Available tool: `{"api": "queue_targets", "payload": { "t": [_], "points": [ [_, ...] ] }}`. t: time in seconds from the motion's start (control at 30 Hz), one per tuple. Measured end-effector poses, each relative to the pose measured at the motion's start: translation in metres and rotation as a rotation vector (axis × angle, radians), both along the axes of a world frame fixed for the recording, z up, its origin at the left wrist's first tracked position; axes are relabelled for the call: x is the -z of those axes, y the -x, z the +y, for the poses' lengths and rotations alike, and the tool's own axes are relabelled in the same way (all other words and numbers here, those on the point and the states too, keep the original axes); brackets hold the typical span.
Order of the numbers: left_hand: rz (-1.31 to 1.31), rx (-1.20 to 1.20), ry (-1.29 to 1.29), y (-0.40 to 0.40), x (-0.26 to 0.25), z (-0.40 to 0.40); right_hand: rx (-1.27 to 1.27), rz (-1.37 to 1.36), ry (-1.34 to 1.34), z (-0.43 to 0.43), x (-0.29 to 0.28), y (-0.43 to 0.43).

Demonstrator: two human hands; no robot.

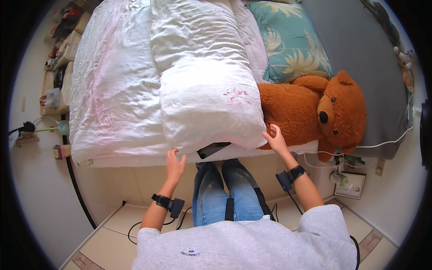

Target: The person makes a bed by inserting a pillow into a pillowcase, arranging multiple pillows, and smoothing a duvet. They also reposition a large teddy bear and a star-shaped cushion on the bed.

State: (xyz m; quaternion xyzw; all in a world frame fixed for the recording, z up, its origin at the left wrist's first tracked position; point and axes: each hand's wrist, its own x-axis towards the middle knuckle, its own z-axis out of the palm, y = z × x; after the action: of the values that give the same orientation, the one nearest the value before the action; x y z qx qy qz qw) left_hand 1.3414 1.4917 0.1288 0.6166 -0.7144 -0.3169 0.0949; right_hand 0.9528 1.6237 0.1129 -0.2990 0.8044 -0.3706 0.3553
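Note:
A white quilt [209, 77] with small pink printed flowers lies folded over on the bed in front of me. My left hand [175, 167] is at its front edge, fingers apart, fingertips at the fabric. By the quilt's right front corner is my right hand [277, 140], thumb and fingers spread. Its thumb is at the corner; firm contact is not clear. Between my hands, a dark flat object [213, 150] shows partly from under the quilt's front edge. A large brown teddy bear [293, 108] lies on its back, its lower body covered by the quilt.
A teal pillow [290, 44] with pale leaf prints lies beyond the bear. White cables [381, 145] run along the right side. A framed picture [351, 185] stands at the lower right. Shelves with boxes [69, 50] line the left. Black cables [135, 233] trail by my arms.

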Motion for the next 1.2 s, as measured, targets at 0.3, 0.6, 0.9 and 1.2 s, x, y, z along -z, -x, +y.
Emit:
{"api": "queue_targets", "payload": {
  "t": [0.3, 0.6, 0.9, 1.2],
  "points": [
    [-0.079, 0.648, 0.283, 0.119, -0.059, -0.026, 0.251, -1.085, -0.001, -0.105, -0.028, -0.018],
    [0.170, 0.223, 0.380, 0.072, -0.050, -0.197, -0.358, -0.896, 0.548, -0.186, -0.120, -0.088],
    [0.899, -0.536, -0.286, -0.047, -0.009, -0.306, -0.746, 0.422, -0.595, -0.215, 0.020, -0.066],
    [0.637, -0.754, -0.621, -0.077, 0.104, -0.259, -1.249, 0.687, -0.738, -0.273, 0.055, -0.047]
  ]
}}
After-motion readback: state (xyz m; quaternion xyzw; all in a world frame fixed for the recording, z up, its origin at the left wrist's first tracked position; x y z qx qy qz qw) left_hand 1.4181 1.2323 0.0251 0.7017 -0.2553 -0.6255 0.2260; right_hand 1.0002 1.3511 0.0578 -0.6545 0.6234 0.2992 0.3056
